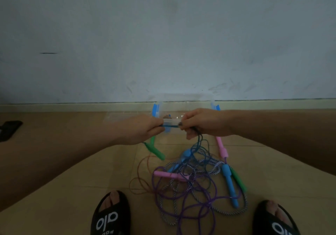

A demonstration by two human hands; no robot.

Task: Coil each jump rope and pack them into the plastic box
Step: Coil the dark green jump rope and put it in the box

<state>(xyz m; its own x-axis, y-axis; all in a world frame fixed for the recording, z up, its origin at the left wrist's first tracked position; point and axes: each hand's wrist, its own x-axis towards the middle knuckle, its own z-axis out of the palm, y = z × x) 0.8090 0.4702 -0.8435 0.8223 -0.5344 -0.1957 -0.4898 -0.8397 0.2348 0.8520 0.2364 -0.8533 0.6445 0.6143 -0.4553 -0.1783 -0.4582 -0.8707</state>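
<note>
The light is dim, and my two hands hide much of what I hold: my left hand and my right hand are both curled around a short stretch of dark blue cord pulled level between them, the fingers of each pinching it, and more of that cord drops from under my right hand toward the floor. I cannot tell which handle this cord belongs to. The plastic box stands just behind my hands against the skirting of the wall; it is clear, so its walls are hard to trace, and my hands cover its near side, leaving only the blue clips at its left and right ends plain to see. Below my hands the remaining jump ropes lie in one tangle on the floor, purple, striped and orange cords crossing so that I cannot follow any single one; green, pink and blue handles stick out of it. My two sandals are cut off by the bottom edge, one on each side of the tangle. A dark object lies at the left edge, too dim to name. Bare floor lies left of the tangle.
</note>
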